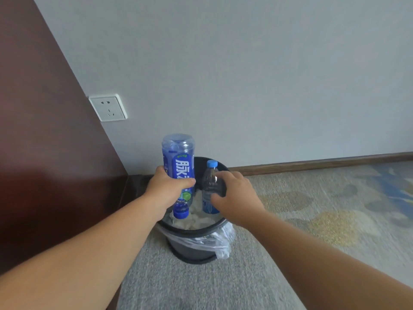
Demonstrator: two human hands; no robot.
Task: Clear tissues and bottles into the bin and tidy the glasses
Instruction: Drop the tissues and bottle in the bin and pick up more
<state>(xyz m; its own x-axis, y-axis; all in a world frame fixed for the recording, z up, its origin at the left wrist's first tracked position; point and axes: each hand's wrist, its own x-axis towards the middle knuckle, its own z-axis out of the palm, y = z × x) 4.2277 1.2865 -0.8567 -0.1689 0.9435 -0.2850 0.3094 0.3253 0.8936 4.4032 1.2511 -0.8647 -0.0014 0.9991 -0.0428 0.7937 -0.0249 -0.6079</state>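
A round black bin (196, 229) with a clear plastic liner stands on the carpet by the wall. White crumpled tissues (196, 220) lie inside it. My left hand (166, 186) grips a large blue-labelled drink bottle (178, 162) upside down, its blue cap pointing into the bin. My right hand (234, 193) holds a small clear water bottle (211, 182) with a light blue cap, upright, over the bin's opening. Both bottles hang above the tissues.
A dark brown wooden panel (44, 153) rises at the left, close beside the bin. A white wall socket (108, 107) sits on the grey wall. A brown skirting board (312, 163) runs along the patterned carpet (324, 209) to the right.
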